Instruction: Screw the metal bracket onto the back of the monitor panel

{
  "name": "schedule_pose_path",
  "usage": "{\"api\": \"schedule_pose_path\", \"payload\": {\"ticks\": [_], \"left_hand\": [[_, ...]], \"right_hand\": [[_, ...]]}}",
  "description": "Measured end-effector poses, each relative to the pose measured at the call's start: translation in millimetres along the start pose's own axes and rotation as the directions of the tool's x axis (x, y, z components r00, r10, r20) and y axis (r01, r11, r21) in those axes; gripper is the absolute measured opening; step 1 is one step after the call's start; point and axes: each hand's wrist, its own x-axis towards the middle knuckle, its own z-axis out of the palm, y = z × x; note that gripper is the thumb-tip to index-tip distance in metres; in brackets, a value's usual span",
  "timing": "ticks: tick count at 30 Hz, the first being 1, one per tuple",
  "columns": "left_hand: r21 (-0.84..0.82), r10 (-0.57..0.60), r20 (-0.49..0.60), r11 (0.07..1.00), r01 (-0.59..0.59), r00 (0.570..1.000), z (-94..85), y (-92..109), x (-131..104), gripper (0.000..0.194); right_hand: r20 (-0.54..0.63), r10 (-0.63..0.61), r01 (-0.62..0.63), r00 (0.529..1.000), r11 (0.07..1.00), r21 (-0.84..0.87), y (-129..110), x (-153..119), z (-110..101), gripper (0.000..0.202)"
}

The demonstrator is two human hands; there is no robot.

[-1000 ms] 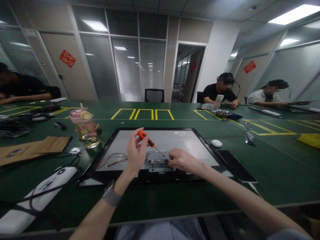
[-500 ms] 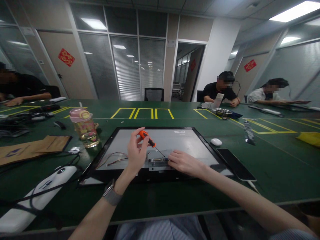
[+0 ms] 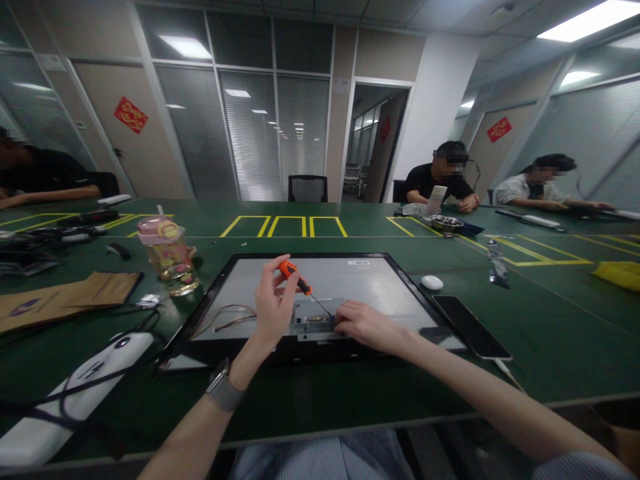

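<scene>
My left hand (image 3: 274, 305) is closed around the orange and black handle of a screwdriver (image 3: 295, 276). Its thin shaft slants down to the right, and the tip is beside a blue connector on a metal bracket (image 3: 306, 313). My right hand (image 3: 369, 327) is at the bracket's right end with its fingers curled together near the screwdriver tip; whatever they grip is hidden. Under both hands a large display panel (image 3: 383, 287) with a black frame lies flat, its grey back up. Thin loose wires (image 3: 227, 319) rest on the panel to the left.
A pink-lidded bottle (image 3: 167, 257), brown paper packaging (image 3: 70, 293) and a white handheld device (image 3: 83, 397) with black cables are on the left. A phone (image 3: 473, 327) and a white case (image 3: 431, 283) lie right of the panel. Several people sit around the green table (image 3: 320, 407).
Both hands and the screwdriver stay almost in place. The view has shifted very slightly. At far right, a person's flat object has been lowered toward the table.
</scene>
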Motion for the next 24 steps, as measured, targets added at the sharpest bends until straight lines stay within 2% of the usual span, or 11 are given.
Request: {"api": "schedule_pose_path", "payload": {"ticks": [7,11,13,17,21,24], "left_hand": [[-0.001,-0.012,0.023,1.0,0.012,1.0,0.2,1.0,-0.1,0.03],[0.035,-0.013,0.05,0.999,0.011,0.999,2.3,-3.4,-4.0,0.03],[0.06,-0.019,0.066,0.998,0.015,0.998,4.2,-6.9,-7.1,0.029],[0.069,-0.013,0.144,0.998,0.004,0.989,8.1,-11.7,-12.9,0.03],[0.046,0.002,0.205,0.999,-0.011,0.979,10.2,-13.6,-16.0,0.028],[0.05,-0.009,0.218,0.999,-0.002,0.976,10.9,-16.0,-17.1,0.029]], "right_hand": [[-0.015,0.131,-0.125,0.991,0.968,0.218,7.2,-7.4,9.9,0.018],[-0.052,0.229,-0.198,0.972,0.919,0.34,11.0,-12.2,6.7,0.022],[-0.065,0.319,-0.273,0.946,0.887,0.373,16.7,-13.1,1.8,0.025],[-0.094,0.494,-0.43,0.864,0.823,0.371,40.7,-10.0,-1.2,0.022],[0.038,0.581,-0.569,0.813,0.779,0.262,68.6,-0.6,16.1,0.02],[0.04,0.601,-0.589,0.798,0.766,0.258,80.3,10.2,36.2,0.024]]}}
